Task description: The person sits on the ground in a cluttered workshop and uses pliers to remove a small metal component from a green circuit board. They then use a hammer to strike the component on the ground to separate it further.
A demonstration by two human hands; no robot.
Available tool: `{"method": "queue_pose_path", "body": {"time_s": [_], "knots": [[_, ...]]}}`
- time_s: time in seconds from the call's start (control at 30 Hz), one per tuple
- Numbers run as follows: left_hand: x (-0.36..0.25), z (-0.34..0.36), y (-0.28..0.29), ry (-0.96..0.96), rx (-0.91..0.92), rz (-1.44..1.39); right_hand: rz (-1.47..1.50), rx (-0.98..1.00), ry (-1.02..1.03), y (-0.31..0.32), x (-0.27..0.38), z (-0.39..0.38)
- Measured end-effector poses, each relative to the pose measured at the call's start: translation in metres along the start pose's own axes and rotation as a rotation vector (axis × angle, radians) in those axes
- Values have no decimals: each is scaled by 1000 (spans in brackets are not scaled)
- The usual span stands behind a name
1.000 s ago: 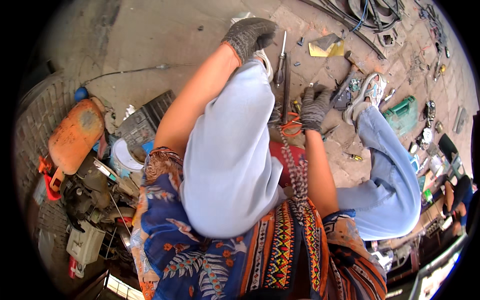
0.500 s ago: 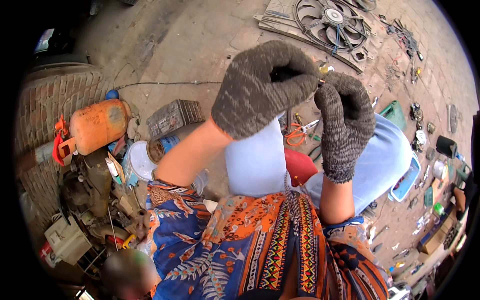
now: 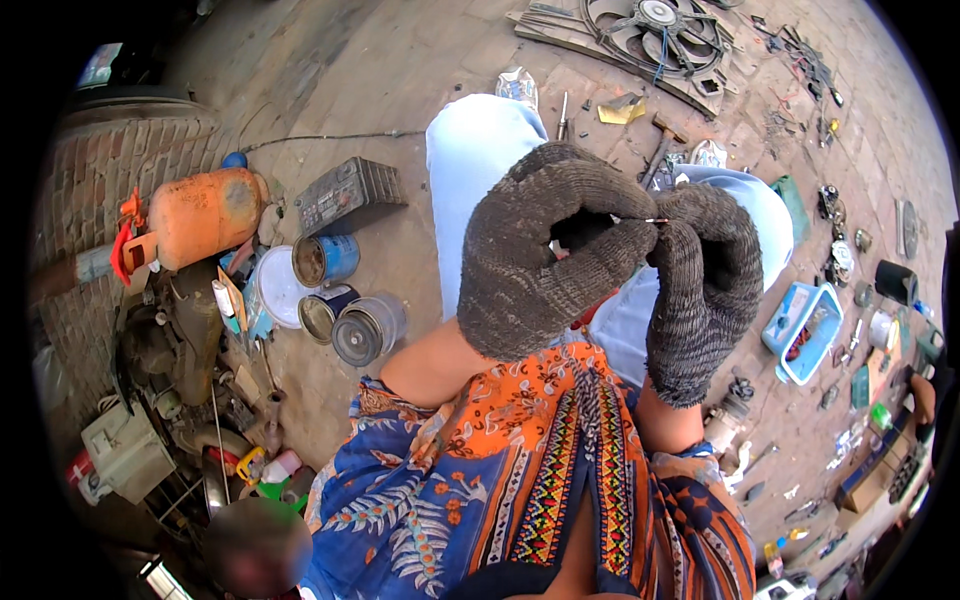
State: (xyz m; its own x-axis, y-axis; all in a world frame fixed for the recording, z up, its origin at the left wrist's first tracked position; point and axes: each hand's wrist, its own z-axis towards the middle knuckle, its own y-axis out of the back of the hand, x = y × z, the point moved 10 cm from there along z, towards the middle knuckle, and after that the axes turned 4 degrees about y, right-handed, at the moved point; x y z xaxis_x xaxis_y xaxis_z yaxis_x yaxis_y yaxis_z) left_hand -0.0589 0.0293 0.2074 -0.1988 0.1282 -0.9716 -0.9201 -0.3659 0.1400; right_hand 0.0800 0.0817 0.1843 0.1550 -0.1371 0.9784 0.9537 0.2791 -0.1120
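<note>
Holding my two hands up close to my face, I pinch a tiny thin metal pin between them. My left hand wears a thick grey knit glove, and its fingers curl in tight so the tips meet the tips of my right hand, which has the same kind of glove. The pin is so small that I see only a short shiny bit poking out where the fingertips touch; the rest is hidden inside the gloves. I cannot tell which hand grips it harder. My gloves are big in the view and cover most of my legs in light blue trousers, and they hide what lies on the ground between my knees. A small red thing peeks out under my left glove, but I cannot make out what it is. Far to my left on the brick ground stand three round tins, close together, with a white lid just beside them. An orange gas tank lies on its side near them, and a dark flat battery box lies near it. To my right sits a light blue tray with little things inside that are too small to tell. A round fan lies well away at the top, partly cut off by the edge.
</note>
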Motion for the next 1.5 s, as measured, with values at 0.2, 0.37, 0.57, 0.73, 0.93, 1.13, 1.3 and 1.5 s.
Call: {"method": "queue_pose_path", "body": {"time_s": [0.2, 0.37, 0.57, 0.73, 0.93, 1.13, 1.3, 1.5], "knots": [[-9, -15, -12, -105, 41, 43, -45, 116, 166, -6, 19, -4], [12, -17, -10, 207, 65, -398, 76, 87, 24, 0, 12, -8], [12, -22, -5, 168, -2, -338, 30, 29, -56, 2, 11, -14], [12, -22, 0, 155, -21, -205, 46, 91, -56, 0, 3, -20], [5, -29, 10, -42, -123, -123, -85, 114, 76, -10, 15, -21], [3, -30, 12, -70, -52, -39, -112, 83, 160, -14, 19, -26], [9, -34, 15, -5, -126, -118, -166, 102, 220, -20, 20, -26], [5, -37, 16, -117, -154, -90, -200, 153, 213, -23, 21, -24]]}}
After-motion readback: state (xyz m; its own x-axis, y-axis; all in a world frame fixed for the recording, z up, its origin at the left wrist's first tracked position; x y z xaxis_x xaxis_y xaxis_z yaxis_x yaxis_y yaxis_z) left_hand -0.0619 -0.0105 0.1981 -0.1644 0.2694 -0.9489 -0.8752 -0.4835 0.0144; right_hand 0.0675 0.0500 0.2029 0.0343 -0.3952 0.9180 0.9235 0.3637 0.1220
